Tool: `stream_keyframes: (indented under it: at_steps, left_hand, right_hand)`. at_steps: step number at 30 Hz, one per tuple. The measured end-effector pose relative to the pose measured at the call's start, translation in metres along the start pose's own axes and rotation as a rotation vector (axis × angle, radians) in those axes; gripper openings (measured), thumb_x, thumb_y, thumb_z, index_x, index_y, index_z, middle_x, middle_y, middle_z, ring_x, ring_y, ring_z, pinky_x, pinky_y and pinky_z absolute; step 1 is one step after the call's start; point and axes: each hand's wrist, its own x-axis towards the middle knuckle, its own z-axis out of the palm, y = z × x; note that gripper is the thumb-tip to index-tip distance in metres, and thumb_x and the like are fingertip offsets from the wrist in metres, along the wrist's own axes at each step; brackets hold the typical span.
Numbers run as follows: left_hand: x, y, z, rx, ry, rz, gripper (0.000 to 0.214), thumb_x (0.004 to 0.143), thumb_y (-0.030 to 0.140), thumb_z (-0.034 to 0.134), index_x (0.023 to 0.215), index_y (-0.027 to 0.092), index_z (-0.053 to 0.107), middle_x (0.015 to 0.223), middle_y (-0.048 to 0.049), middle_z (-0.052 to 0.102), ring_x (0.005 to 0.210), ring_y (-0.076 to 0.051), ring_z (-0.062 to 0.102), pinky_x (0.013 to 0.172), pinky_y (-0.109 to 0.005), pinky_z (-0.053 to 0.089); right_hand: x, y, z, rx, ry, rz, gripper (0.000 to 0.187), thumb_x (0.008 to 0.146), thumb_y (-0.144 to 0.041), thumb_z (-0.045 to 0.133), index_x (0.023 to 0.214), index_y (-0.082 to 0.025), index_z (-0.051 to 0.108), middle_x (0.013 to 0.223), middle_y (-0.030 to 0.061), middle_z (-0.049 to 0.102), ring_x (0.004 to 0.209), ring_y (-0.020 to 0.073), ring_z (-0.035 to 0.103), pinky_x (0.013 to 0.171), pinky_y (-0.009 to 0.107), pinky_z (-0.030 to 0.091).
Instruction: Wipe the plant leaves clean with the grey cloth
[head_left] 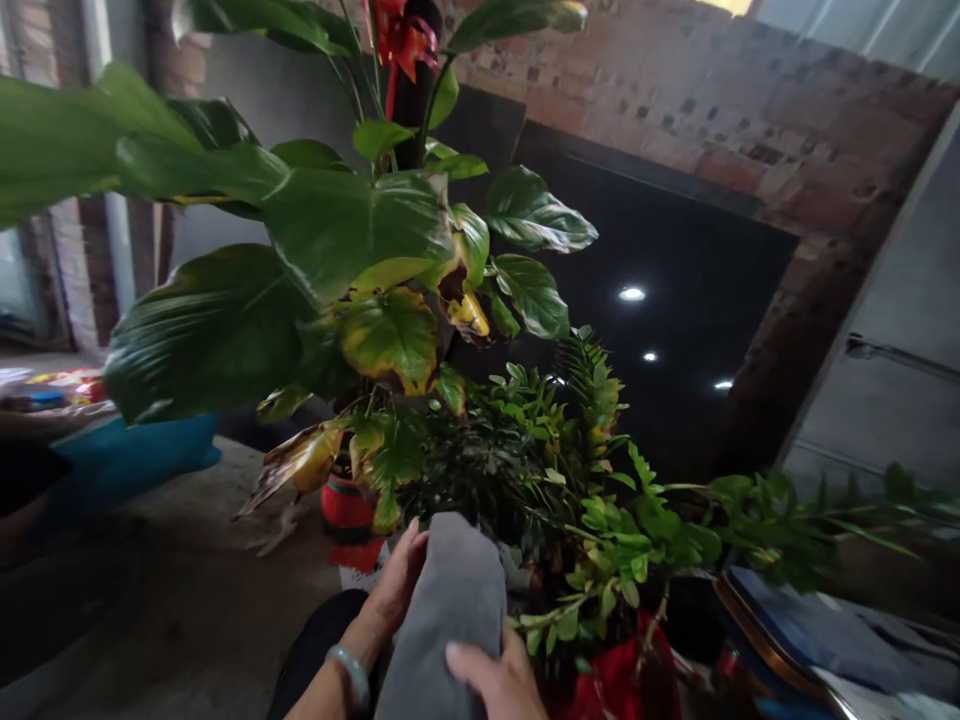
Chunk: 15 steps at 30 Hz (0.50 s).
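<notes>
A long grey bundle that looks like folded cloth (450,590) is held low in front of me, its far end pointing at the plants. My left hand (401,575), with a pale bangle (351,675) on the wrist, grips its left side; that thumb is hidden. From the right, my right hand (499,675) clasps it with the thumb on top and the other fingers mostly out of sight. Just beyond stands a large potted plant (360,230), several leaves yellowed and browned. Bushy green foliage (525,440) lies right behind the bundle.
A red pot (347,505) sits beneath the big plant. Branches (652,530) reach out to the right, above red material (630,670) and stacked flat items (817,620). A dark glossy panel (660,270) covers the brick wall (637,100). On the left is a blue item (142,450).
</notes>
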Motion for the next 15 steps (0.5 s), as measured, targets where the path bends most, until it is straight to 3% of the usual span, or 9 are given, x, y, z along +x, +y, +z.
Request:
stream_keyframes:
  at_steps: [2, 4, 6, 7, 8, 10, 12, 15]
  left_hand:
    - [-0.001, 0.004, -0.005, 0.025, 0.006, 0.007, 0.046, 0.078, 0.052, 0.053, 0.094, 0.013, 0.070, 0.079, -0.0080, 0.074, 0.078, -0.025, 0.066, 0.066, -0.031, 0.048]
    - [-0.002, 0.006, -0.007, 0.077, 0.006, 0.043, 0.045, 0.080, 0.050, 0.049, 0.094, 0.013, 0.071, 0.083, -0.0077, 0.074, 0.078, -0.023, 0.065, 0.062, -0.028, 0.047]
    - [-0.005, 0.006, -0.007, 0.135, -0.001, 0.067, 0.045, 0.081, 0.051, 0.048, 0.095, 0.014, 0.071, 0.087, -0.0083, 0.073, 0.078, -0.021, 0.062, 0.061, -0.028, 0.047]
    - [-0.006, 0.005, -0.006, 0.163, -0.007, 0.068, 0.046, 0.079, 0.052, 0.049, 0.095, 0.015, 0.071, 0.087, -0.0088, 0.072, 0.079, -0.021, 0.061, 0.061, -0.028, 0.047]
    - [-0.008, 0.005, -0.004, 0.188, -0.006, 0.064, 0.047, 0.077, 0.053, 0.052, 0.095, 0.015, 0.071, 0.087, -0.0093, 0.071, 0.078, -0.021, 0.060, 0.062, -0.029, 0.046]
    - [-0.012, 0.003, 0.000, 0.235, -0.006, 0.075, 0.049, 0.071, 0.056, 0.057, 0.095, 0.016, 0.072, 0.090, -0.0100, 0.070, 0.079, -0.021, 0.059, 0.062, -0.029, 0.046]
    - [-0.014, 0.001, 0.001, 0.304, 0.035, 0.132, 0.048, 0.063, 0.055, 0.064, 0.090, 0.016, 0.073, 0.095, -0.0107, 0.069, 0.082, -0.023, 0.058, 0.061, -0.030, 0.045]
    - [-0.012, 0.001, -0.008, 0.405, 0.234, 0.262, 0.036, 0.051, 0.045, 0.072, 0.071, 0.015, 0.072, 0.086, -0.0101, 0.068, 0.083, -0.025, 0.058, 0.058, -0.029, 0.043]
  right_hand:
    - [-0.019, -0.004, -0.016, -0.010, 0.043, -0.027, 0.057, 0.037, -0.028, 0.077, 0.090, -0.014, 0.064, 0.072, 0.0072, 0.072, 0.073, 0.0302, 0.066, 0.070, 0.039, 0.049]
    - [-0.025, -0.034, -0.027, 0.013, 0.104, -0.162, 0.064, 0.041, -0.032, 0.078, 0.100, -0.015, 0.061, 0.082, 0.0082, 0.073, 0.077, 0.0293, 0.066, 0.073, 0.039, 0.049]
    - [-0.014, -0.070, -0.030, -0.002, 0.203, -0.359, 0.059, 0.049, -0.038, 0.077, 0.102, -0.017, 0.061, 0.095, 0.0082, 0.071, 0.090, 0.0274, 0.064, 0.083, 0.037, 0.046]
    - [-0.004, -0.082, -0.029, 0.027, 0.331, -0.433, 0.057, 0.046, -0.040, 0.077, 0.097, -0.018, 0.062, 0.096, 0.0080, 0.071, 0.094, 0.0275, 0.063, 0.085, 0.036, 0.045]
    - [0.007, -0.089, -0.026, 0.079, 0.369, -0.428, 0.054, 0.045, -0.040, 0.077, 0.093, -0.020, 0.062, 0.097, 0.0072, 0.071, 0.097, 0.0268, 0.061, 0.086, 0.035, 0.044]
    - [0.023, -0.083, -0.018, 0.184, 0.361, -0.328, 0.049, 0.040, -0.040, 0.076, 0.082, -0.020, 0.062, 0.093, 0.0086, 0.071, 0.096, 0.0281, 0.062, 0.083, 0.036, 0.047]
    - [0.026, -0.056, -0.013, 0.249, 0.230, -0.141, 0.042, 0.040, -0.042, 0.073, 0.074, -0.018, 0.064, 0.082, 0.0113, 0.072, 0.091, 0.0307, 0.064, 0.076, 0.039, 0.050]
    - [0.008, -0.005, -0.014, 0.249, 0.078, 0.079, 0.039, 0.043, -0.049, 0.070, 0.064, -0.017, 0.067, 0.068, 0.0123, 0.070, 0.086, 0.0338, 0.065, 0.072, 0.043, 0.052]
